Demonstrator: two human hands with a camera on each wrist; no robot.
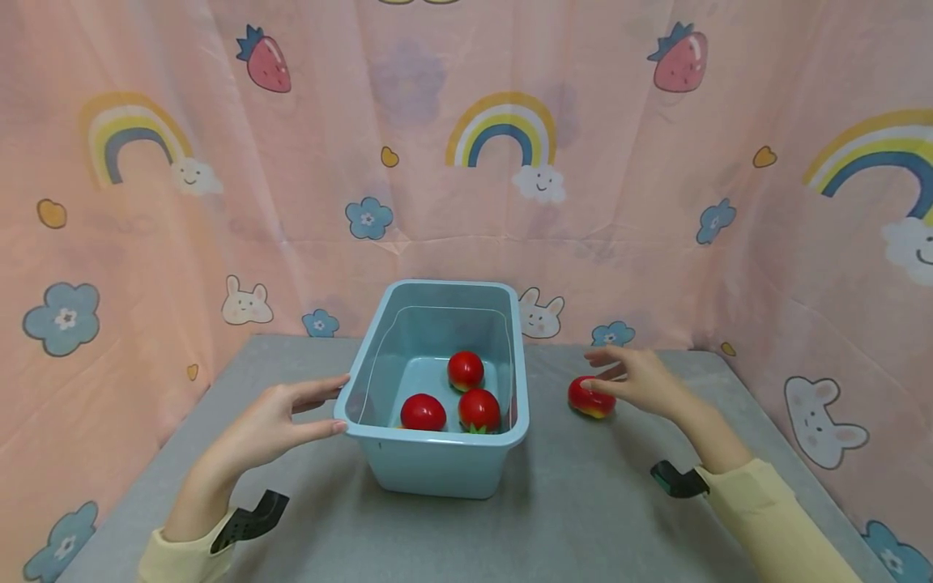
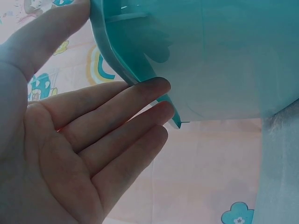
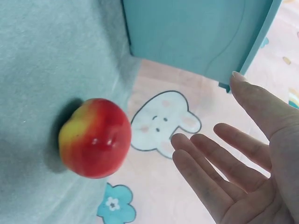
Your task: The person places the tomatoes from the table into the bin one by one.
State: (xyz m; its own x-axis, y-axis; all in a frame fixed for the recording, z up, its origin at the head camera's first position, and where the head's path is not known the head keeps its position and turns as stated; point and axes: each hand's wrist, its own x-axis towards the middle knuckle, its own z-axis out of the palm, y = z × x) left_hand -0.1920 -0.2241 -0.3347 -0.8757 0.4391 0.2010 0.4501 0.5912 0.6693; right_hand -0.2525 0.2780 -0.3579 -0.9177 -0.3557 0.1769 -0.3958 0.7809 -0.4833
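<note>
Head view: the light-blue plastic bin (image 1: 437,453) is steadied at its 9 o'clock rim by the left hand (image 1: 273,425), fingers straight and touching. The right hand (image 1: 641,380), fingers spread, is held just beside the red-yellow apple (image 1: 591,397) lying on the table (image 1: 583,518) at the bin's 3 o'clock. A full wrap would be needed before lifting over the rim. Three red fruits (image 1: 465,369) are already inside, leaving little floor.

Soft, even light fills all three views, bright without harsh glare. The bin (image 1: 437,405) casts only a faint shadow on the grey table (image 1: 583,518). The head view is sharp, with slight bending toward its edges. In the left wrist view the left hand (image 2: 70,154) is close, dim and softly blurred. The apple (image 3: 95,138) carries small highlights and a dark shadow beside it.
</note>
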